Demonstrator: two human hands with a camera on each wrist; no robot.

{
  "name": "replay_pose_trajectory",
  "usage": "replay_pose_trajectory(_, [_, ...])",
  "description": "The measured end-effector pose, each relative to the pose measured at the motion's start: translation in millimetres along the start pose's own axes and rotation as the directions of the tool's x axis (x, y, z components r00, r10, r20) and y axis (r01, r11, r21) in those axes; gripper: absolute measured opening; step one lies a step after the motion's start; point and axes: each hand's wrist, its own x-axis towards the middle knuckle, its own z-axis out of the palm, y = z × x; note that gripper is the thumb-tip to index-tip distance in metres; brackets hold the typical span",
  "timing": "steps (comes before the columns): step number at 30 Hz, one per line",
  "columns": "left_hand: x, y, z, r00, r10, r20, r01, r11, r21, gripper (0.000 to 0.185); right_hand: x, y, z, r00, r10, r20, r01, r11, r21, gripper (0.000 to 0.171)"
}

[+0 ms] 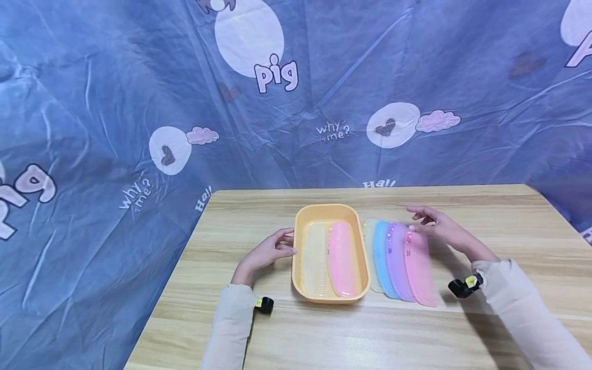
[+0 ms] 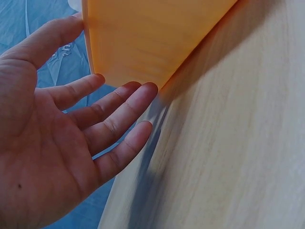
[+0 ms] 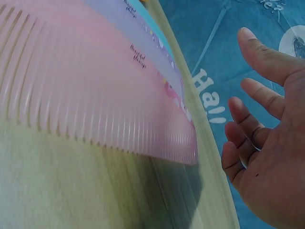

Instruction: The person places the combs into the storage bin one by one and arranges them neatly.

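An orange-yellow plastic tray stands in the middle of the table. Inside it lie a cream comb and a pink comb, side by side. My left hand is at the tray's left side; in the left wrist view its thumb is by the rim and its relaxed fingertips are against the outer wall. Right of the tray, a blue comb, a purple comb and another pink comb fan out beside a second cream comb. Near their far ends my right hand hovers, fingers loosely bent, holding nothing.
The wooden table reaches back to a blue printed cloth hanging behind it. Black wrist cameras are strapped at both sleeves. The loose combs lie close to the tray's right wall.
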Motion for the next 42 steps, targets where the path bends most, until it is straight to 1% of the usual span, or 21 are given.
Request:
replay_pose_trajectory(5, [-0.7,1.1,-0.2,1.000,-0.021,0.000,0.021,1.000,-0.005,0.067,-4,6,-1,1.000,-0.003,-0.001,0.003,1.000,-0.027,0.059])
replay_pose_trajectory(9, [-0.5,1.4,0.1,1.000,-0.015,0.005,0.015,1.000,-0.011,0.066,-7,9,-1,1.000,0.001,0.001,-0.001,1.000,-0.024,0.059])
replay_pose_trajectory(12, [-0.1,1.3,0.5,1.000,-0.011,0.009,0.011,1.000,-0.013,0.066,-9,10,-2,1.000,0.019,0.009,-0.019,1.000,-0.016,0.058])
replay_pose_trajectory(18, [1.2,0.5,0.3,1.000,-0.017,0.010,0.017,1.000,-0.015,0.068,-11,15,-2,0.999,0.037,0.003,-0.037,0.999,-0.014,0.058])
replay_pose_trajectory(24, [0.7,-1.8,0.2,1.000,-0.004,0.009,0.004,1.000,-0.018,0.067,-13,23,0,0.999,0.054,0.003,-0.054,0.998,-0.024,0.059])
replay_pose_trajectory(30, [0.4,-3.2,0.6,1.000,0.024,0.019,-0.024,1.000,-0.020,0.065,-14,27,2,0.997,0.082,0.012,-0.081,0.996,-0.040,0.060])
replay_pose_trajectory(36, [0.1,-3.3,0.5,0.999,0.033,0.028,-0.032,0.999,-0.038,0.066,-15,28,2,0.998,0.068,0.001,-0.068,0.996,-0.051,0.058])
replay_pose_trajectory(42, [-1.0,-1.5,0.6,1.000,0.023,0.021,-0.023,0.999,-0.030,0.066,-14,33,2,0.999,0.043,0.024,-0.041,0.997,-0.060,0.056])
